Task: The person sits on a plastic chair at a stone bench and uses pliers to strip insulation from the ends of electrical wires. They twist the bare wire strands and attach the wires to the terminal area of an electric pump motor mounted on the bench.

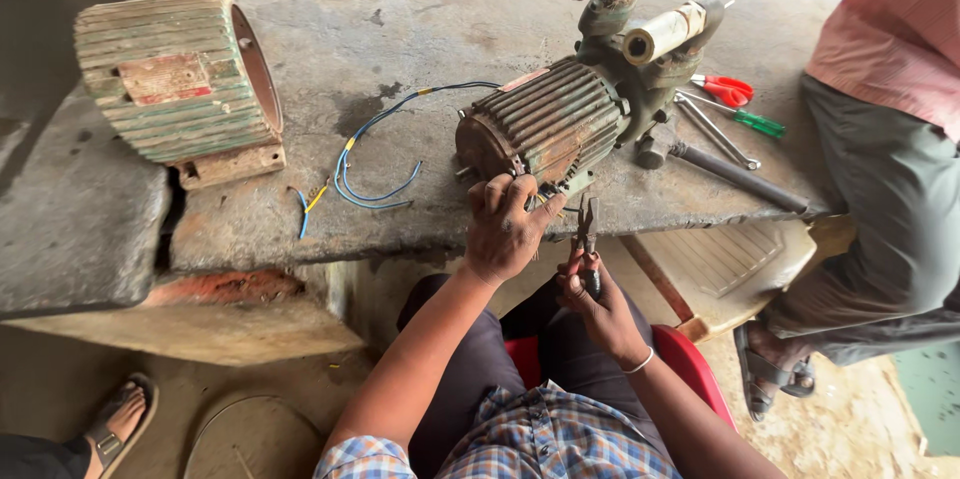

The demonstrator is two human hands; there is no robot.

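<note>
A stone workbench [400, 29] is seen across the view; a ribbed green motor housing [175, 74] lies on its left part; a rusty finned pump motor [555, 124] is set at the front edge (blue and yellow wires [375, 154] lie just left of it); the motor's near end is gripped by the left hand [503, 229]; pliers [587, 239] are clasped upright in the right hand [600, 304], jaws near the motor's underside.

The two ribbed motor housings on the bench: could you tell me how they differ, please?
The housing at the left is bare and hollow, untouched; the motor under the left hand at centre is joined to a pump body. The left one looks paler green, the centre one darker and rustier. Both are ribbed.
</note>
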